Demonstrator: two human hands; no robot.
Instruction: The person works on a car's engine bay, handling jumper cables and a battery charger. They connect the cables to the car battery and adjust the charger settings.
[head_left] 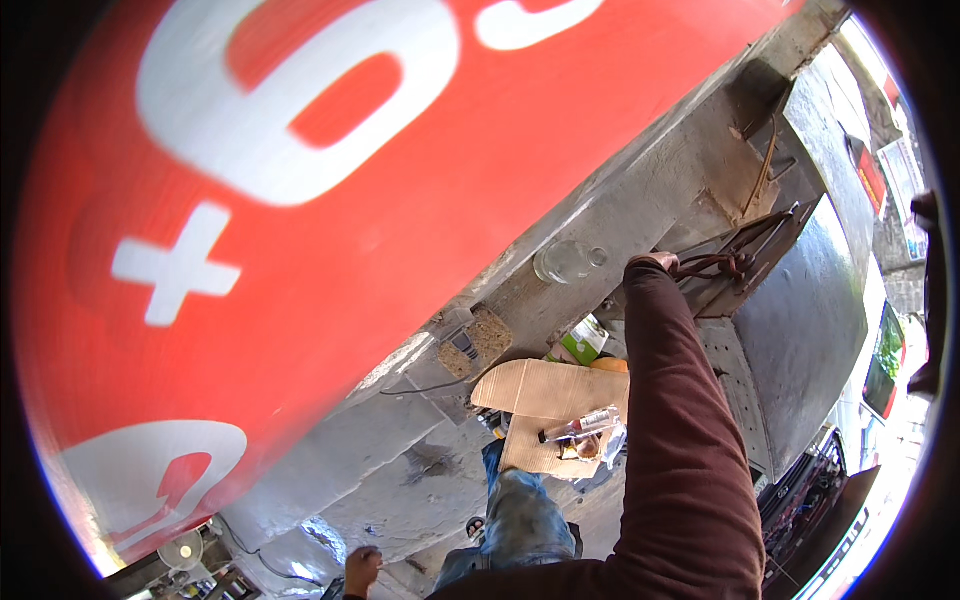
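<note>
Maroon cloth (690, 450) is covering the outstretched right arm, whose right hand (655, 261) is resting at the near end of some brown, cord-like loops (738, 266). These loops are lying in a rusty, tray-like frame (768, 272) beyond the concrete ledge (640, 222), beside a grey curved panel (810, 335). The step in hand is seemingly one of handling the loops at arm's length; the next move is probably calling for a secure hold and clearance from the frame's edge. Their long axis is running obliquely, the far end pointing up and rightward, away from the person. Whether the right fingers are gripping or merely touching, one cannot tell. Down low, the left hand (362, 572) is showing curled fingers; whether they are enclosing anything is unclear.
</note>
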